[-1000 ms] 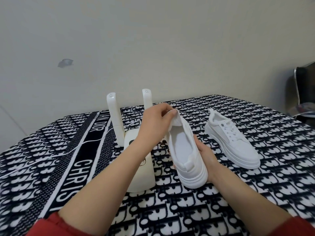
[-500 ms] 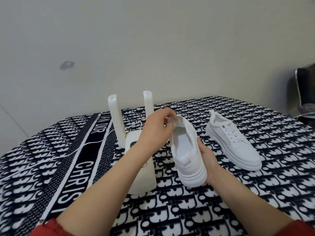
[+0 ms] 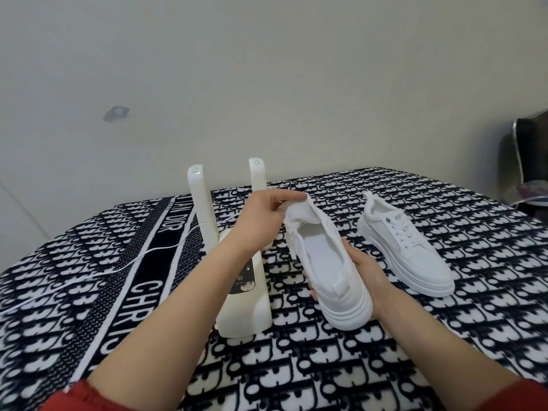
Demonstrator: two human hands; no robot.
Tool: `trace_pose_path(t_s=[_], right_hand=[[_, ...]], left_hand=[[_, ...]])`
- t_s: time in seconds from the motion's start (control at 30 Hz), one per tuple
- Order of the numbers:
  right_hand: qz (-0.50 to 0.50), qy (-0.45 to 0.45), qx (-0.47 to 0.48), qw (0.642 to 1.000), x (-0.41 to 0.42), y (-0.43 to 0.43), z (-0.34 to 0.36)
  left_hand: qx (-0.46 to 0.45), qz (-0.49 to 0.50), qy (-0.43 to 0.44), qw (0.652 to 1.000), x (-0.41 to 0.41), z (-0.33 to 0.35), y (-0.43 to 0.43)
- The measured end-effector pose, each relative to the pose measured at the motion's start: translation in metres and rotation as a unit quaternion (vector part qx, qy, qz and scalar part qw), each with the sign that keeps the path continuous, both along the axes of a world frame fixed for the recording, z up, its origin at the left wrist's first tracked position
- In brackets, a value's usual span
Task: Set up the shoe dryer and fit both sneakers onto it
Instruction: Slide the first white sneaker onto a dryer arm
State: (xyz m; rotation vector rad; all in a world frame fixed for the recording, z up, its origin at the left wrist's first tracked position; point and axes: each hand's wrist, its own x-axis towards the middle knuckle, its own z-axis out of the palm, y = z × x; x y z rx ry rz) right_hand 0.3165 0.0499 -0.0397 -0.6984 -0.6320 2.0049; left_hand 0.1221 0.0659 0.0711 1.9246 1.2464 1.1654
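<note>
A cream shoe dryer (image 3: 246, 295) stands on the patterned table, its two tubes (image 3: 201, 203) raised upright. I hold a white sneaker (image 3: 329, 262) above the table just right of the dryer, heel toward me, opening up. My left hand (image 3: 264, 218) pinches the sneaker's tongue and pulls it back. My right hand (image 3: 367, 277) grips the sneaker's right side near the heel. The second white sneaker (image 3: 403, 244) lies on the table to the right, laced, toe pointing right and toward me.
The dryer's white cord (image 3: 98, 271) trails left across the black-and-white blanket (image 3: 326, 366). A plain wall stands close behind the table. A dark chair (image 3: 527, 161) sits at the far right edge.
The held sneaker has tilted and shifted slightly, my left hand drawing the tongue further back. Dryer and second sneaker have not moved.
</note>
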Motion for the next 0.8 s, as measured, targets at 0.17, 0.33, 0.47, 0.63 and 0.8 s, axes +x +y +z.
trace_pose_path(t_s=[0.17,0.33,0.47,0.63,0.8], right_hand=[[-0.036,-0.028,0.043,0.998,0.001,0.002,0.0],[-0.051,-0.049,0.082,0.994,0.003,0.005,0.001],[-0.077,-0.096,0.11,0.986,0.006,0.01,0.003],[-0.139,-0.143,0.168,0.965,0.001,0.01,0.013],[-0.199,-0.169,0.251,0.932,-0.001,0.004,0.027]], left_hand=[[-0.04,0.006,-0.026,0.999,0.001,0.003,-0.001],[-0.007,0.006,-0.022,1.0,-0.002,0.007,-0.001],[0.04,0.02,0.011,0.999,-0.004,0.013,-0.002],[0.136,0.108,0.084,0.981,-0.001,0.014,-0.003],[-0.03,0.071,-0.104,0.992,0.005,0.025,-0.007]])
